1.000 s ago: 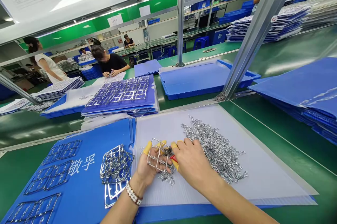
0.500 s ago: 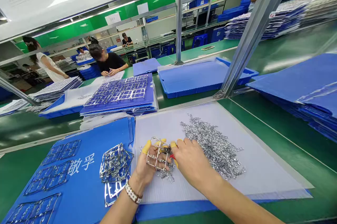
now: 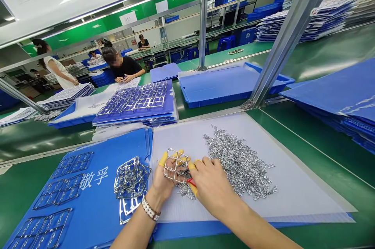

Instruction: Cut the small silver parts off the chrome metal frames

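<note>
My left hand (image 3: pixel 162 185), with yellow covers on its fingertips, grips a small square metal frame (image 3: pixel 176 168) that has cross bars and small twisted pieces on it. My right hand (image 3: pixel 211 187), also in yellow fingertip covers, is closed round red-handled pliers (image 3: pixel 191 182). Their dark jaws are at the frame's right side; whether they pinch a piece I cannot tell. Beneath both hands lies a small heap of silver twisted links (image 3: pixel 186 191). A larger heap of the same links (image 3: pixel 238 163) spreads to the right on a white sheet (image 3: pixel 293 186).
On the left, a blue board (image 3: pixel 96 210) carries a tangled stack of metal frames (image 3: pixel 132 178) and several frames laid out in rows. Beyond stand a board of finished-looking racks (image 3: pixel 137 98), a blue tray (image 3: pixel 216 85) and a slanted metal post (image 3: pixel 293 34). Co-workers sit across the bench.
The view has shifted slightly. My left hand still grips the frame; the pliers in my right hand have turned a little, showing more of the red handle.
</note>
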A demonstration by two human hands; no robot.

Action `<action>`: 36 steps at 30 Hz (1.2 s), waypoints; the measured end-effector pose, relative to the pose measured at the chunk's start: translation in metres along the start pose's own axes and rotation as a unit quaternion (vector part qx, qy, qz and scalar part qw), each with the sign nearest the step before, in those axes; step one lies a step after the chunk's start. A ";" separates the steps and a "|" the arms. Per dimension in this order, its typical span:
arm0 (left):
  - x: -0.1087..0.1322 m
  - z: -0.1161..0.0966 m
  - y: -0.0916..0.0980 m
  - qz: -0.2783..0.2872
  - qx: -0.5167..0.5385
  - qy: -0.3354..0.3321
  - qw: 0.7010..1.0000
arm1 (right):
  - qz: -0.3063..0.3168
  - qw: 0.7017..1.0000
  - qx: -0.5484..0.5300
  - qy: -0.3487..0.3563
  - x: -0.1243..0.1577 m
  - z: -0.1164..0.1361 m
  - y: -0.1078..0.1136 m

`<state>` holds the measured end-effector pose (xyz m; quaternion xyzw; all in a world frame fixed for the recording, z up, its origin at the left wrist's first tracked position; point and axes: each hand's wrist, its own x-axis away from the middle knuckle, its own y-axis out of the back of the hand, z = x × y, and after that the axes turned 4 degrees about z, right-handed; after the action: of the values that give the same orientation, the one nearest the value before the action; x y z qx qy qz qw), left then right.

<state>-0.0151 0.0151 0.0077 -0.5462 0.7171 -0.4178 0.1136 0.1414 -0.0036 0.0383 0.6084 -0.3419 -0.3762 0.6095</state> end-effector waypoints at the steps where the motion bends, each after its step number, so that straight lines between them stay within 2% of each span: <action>1: 0.001 0.000 -0.001 0.000 -0.006 -0.002 1.000 | 0.007 1.000 0.005 0.000 0.000 0.001 0.001; 9: 0.000 -0.001 -0.001 -0.008 -0.027 -0.007 1.000 | 0.028 0.999 -0.015 -0.007 0.002 -0.001 0.008; 12: 0.002 0.002 0.000 -0.032 -0.090 -0.059 0.994 | -0.012 0.991 -0.129 -0.033 0.004 -0.014 0.004; 14: 0.006 0.007 0.001 -0.057 -0.204 -0.134 0.968 | -0.033 0.957 -0.281 -0.066 0.001 -0.023 -0.002; 16: 0.012 0.014 0.002 -0.057 -0.364 -0.218 0.904 | -0.019 0.881 -0.463 -0.098 -0.005 -0.028 -0.009; 18: 0.016 0.021 0.004 -0.039 -0.511 -0.278 0.812 | -0.011 0.785 -0.609 -0.111 -0.014 -0.027 -0.013; 20: 0.016 0.026 0.007 -0.036 -0.612 -0.313 0.725 | -0.006 0.714 -0.691 -0.111 -0.021 -0.022 -0.014; 22: 0.014 0.027 0.009 -0.053 -0.671 -0.339 0.658 | -0.006 0.677 -0.726 -0.121 -0.024 -0.015 -0.009; 24: 0.011 0.025 0.010 -0.077 -0.709 -0.358 0.602 | -0.033 0.661 -0.736 -0.140 -0.025 -0.008 -0.003; 26: 0.008 0.022 0.011 -0.085 -0.733 -0.369 0.566 | -0.056 0.658 -0.736 -0.151 -0.025 -0.003 0.001; 27: 0.008 0.021 0.010 -0.081 -0.737 -0.371 0.558 | -0.058 0.662 -0.732 -0.150 -0.025 -0.002 0.001; 29: 0.009 0.018 0.008 -0.061 -0.727 -0.377 0.570 | -0.052 0.679 -0.719 -0.139 -0.026 -0.002 -0.001; 31: 0.013 0.015 0.003 -0.049 -0.685 -0.382 0.619 | -0.060 0.705 -0.696 -0.125 -0.027 -0.006 -0.006; 33: 0.018 0.012 -0.003 -0.045 -0.605 -0.377 0.700 | -0.071 0.744 -0.656 -0.105 -0.027 -0.013 -0.011; 36: 0.021 0.008 -0.007 -0.038 -0.390 -0.339 0.855 | -0.093 0.830 -0.547 -0.056 -0.024 -0.021 -0.017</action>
<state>-0.0135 -0.0073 0.0139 -0.6804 0.7170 0.1032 0.1112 0.1477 0.0276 0.0216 0.1819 -0.0555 -0.5903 0.7845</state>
